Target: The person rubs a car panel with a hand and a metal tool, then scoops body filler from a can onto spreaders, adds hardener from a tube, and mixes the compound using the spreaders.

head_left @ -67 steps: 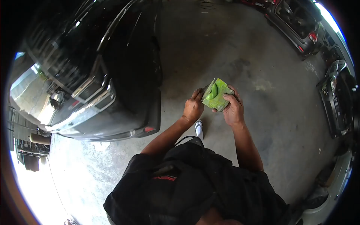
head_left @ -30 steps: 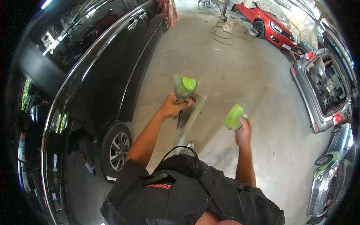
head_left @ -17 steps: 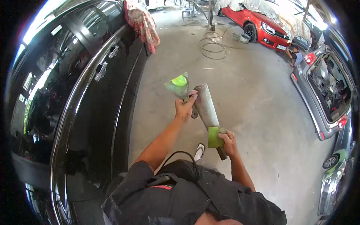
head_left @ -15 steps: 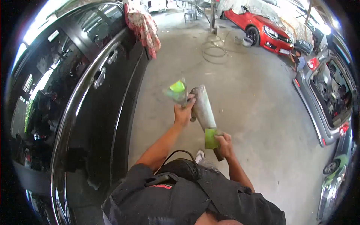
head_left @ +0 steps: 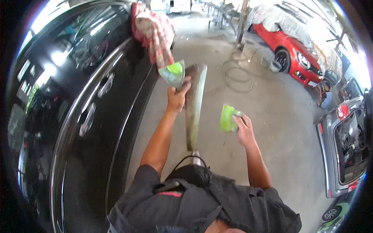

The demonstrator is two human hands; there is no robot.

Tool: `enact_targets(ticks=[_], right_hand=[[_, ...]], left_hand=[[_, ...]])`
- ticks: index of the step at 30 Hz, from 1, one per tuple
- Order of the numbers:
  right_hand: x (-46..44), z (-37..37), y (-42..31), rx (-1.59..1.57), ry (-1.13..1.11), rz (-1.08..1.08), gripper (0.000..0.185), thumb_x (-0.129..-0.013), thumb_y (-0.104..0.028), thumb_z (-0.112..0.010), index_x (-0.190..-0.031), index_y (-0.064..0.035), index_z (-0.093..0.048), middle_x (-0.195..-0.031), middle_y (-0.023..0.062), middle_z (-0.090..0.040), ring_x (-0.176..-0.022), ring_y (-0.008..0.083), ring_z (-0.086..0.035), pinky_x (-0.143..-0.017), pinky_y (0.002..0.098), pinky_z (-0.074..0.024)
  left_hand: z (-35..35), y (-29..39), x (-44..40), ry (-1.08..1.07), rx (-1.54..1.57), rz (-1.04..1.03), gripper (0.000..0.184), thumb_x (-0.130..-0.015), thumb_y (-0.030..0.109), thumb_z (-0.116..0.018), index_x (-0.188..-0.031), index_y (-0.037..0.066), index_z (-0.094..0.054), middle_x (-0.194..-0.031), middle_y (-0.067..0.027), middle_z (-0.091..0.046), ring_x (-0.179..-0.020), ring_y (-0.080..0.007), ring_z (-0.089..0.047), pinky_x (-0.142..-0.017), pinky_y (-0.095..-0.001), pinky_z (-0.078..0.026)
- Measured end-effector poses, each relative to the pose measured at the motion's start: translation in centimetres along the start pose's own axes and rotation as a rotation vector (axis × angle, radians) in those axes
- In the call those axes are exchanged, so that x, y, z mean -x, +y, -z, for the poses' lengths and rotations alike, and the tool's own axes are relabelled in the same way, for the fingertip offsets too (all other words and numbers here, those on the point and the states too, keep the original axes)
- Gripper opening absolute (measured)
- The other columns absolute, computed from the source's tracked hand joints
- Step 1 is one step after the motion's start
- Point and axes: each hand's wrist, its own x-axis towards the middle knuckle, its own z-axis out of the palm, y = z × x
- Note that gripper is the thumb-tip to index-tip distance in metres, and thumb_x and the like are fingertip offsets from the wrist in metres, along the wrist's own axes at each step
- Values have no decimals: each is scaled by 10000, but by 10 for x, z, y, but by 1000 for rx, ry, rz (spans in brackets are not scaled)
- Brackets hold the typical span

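Note:
My left hand [head_left: 178, 98] is closed round the narrow end of a putty knife [head_left: 171, 79], whose flat wide blade carries a bright yellow-green dab of putty [head_left: 175, 68]. Against the same hand's fingers runs a long narrow metal-looking panel [head_left: 197, 103], grey-green and worn, slanting down toward my body; the hand seems to hold it too, though the grip is partly hidden. To the right, my right hand [head_left: 245, 130] pinches a flat spreader [head_left: 227, 118] smeared with yellow-green, held apart from the panel.
A glossy black vehicle [head_left: 93, 155] stands close on my left, a red patterned cloth [head_left: 153, 33] hanging over it. A coiled hose [head_left: 237, 79] lies on the concrete floor [head_left: 287, 163]. A red car [head_left: 289, 50], a crouching person [head_left: 325, 97] and a grey car [head_left: 334, 139] are to the right.
My right hand has moved away from the panel's lower end, up and to the right, with the spreader. My left hand, the putty knife and the panel have shifted up and left.

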Motion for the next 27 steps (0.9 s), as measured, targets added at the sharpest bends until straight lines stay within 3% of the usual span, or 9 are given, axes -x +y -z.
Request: enact_targets(ticks=[3,5,8,15,19,20,21,23,27], right_hand=[[-61,7,-42,-103,-25,-44,237,-952,-195,-541,-1082,-1,-580,-907,41,-617,-767,130,-611,-589,303,-548],[-123,7,-51,84,-13,27,216,-959,-186,-531,-1084,-13,-566,-889,42,-615,-726,128,-610,-499,295,-544],[-200,21,-45,163,15,72,181,-949,-147,-540,-1075,-21,-569,-892,46,-617,-744,125,-616,-505,283,-544],[-395,27,-17,-42,199,63,261,-927,-100,-520,-1164,2,-563,-963,91,-641,-795,166,-644,-601,301,-589],[-535,5,14,-226,199,56,281,-925,-96,-500,-1184,3,-549,-1048,107,-621,-848,200,-652,-658,330,-608],[-568,-5,14,-339,169,46,287,-927,-99,-489,-1193,-3,-541,-1070,105,-612,-873,204,-650,-664,337,-609],[-594,-16,14,-448,136,25,294,-929,-102,-478,-1203,-9,-532,-1092,103,-602,-899,208,-648,-669,345,-610],[-647,-33,7,-450,89,35,288,-926,-110,-462,-1196,-23,-514,-1097,99,-595,-919,210,-645,-676,353,-610],[-812,-33,8,-538,31,-33,312,-883,-112,-486,-1189,-52,-495,-1066,107,-610,-883,224,-654,-623,359,-601]], left_hand=[[-22,-21,-68,-135,9,42,221,-861,10,-662,-1080,-19,-658,-1072,-59,-657,-964,-104,-587,-859,-264,-473],[-34,-50,-117,-253,28,196,228,-846,33,-685,-1071,0,-677,-1034,-53,-674,-941,-107,-594,-847,-269,-475],[-54,-84,-176,-431,-143,416,233,-824,68,-705,-1050,17,-688,-1049,-70,-678,-962,-155,-605,-883,-314,-465],[-75,-202,-312,-594,-311,410,217,-842,85,-687,-1050,26,-709,-959,-29,-703,-880,-117,-616,-808,-303,-492],[-86,-264,-393,-547,-546,-4,265,-840,58,-631,-1097,61,-695,-963,-85,-718,-878,-104,-618,-823,-299,-489],[-91,-282,-420,-495,-518,-44,198,-851,92,-637,-1033,34,-690,-956,-117,-708,-807,-199,-655,-726,-331,-499],[-91,-291,-445,-482,-530,-43,198,-851,92,-637,-1033,34,-690,-956,-117,-708,-807,-199,-655,-726,-331,-499],[-89,-308,-493,-553,-1029,70,318,-786,-2,-599,-1095,40,-666,-846,-169,-668,-794,-307,-645,-711,-364,-501],[-104,-375,-623,-386,-859,-187,367,-751,-37,-584,-1103,49,-642,-825,-192,-627,-773,-406,-598,-667,-425,-498]])
